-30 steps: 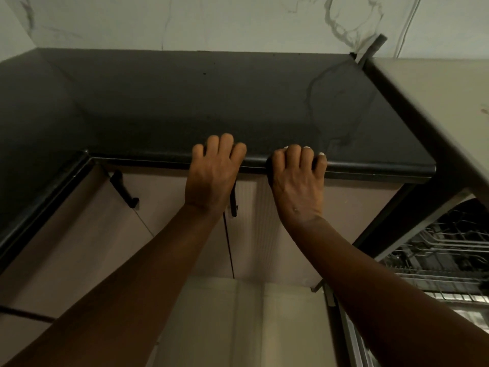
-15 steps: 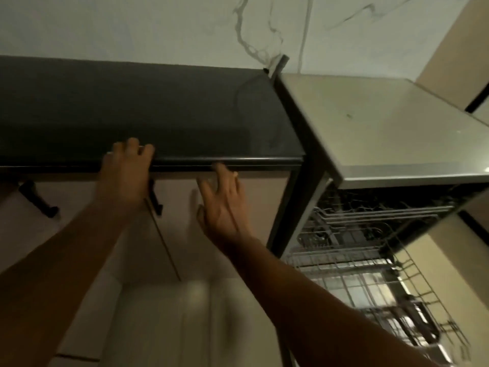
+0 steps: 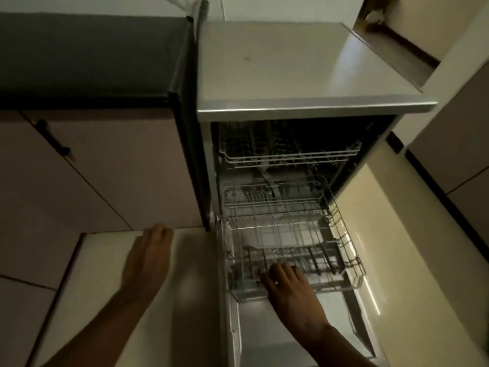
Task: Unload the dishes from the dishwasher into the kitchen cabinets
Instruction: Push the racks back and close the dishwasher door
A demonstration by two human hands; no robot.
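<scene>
Right hand point(image 3: 292, 290) reaches down and forward into the pulled-out lower rack point(image 3: 288, 234), back of the hand up, fingers curled over the wires near the rack's front edge, so it looks to be gripping the rack itself; the fingertips are hidden among the wires and the frame is soft there. The forearm runs in from the bottom right, over the lowered door point(image 3: 277, 348).

Left hand point(image 3: 149, 256) hangs out over the floor point(image 3: 111, 274) to the left of the dishwasher point(image 3: 291, 75), fingers straight and together, pointing toward the foot of the cabinet point(image 3: 119, 168), holding nothing. It is blurred, arm stretched long from the bottom left corner.

No brand, label or writing can be read anywhere.

The dishwasher stands open, pale flat top catching a sheen of light. The upper rack point(image 3: 288, 154) sits back inside the dark tub; the lower one is drawn right out over the door. I can make out no dishes in either rack, only bare wire and tines, though the picture is dim. Just left, touching the machine's side, a dark counter point(image 3: 87, 56) tops pale cabinet doors, one with a black bar handle point(image 3: 53, 137). Floor is glossy cream tile with dark joints, and a pale wall with dark skirting runs along the right
</scene>
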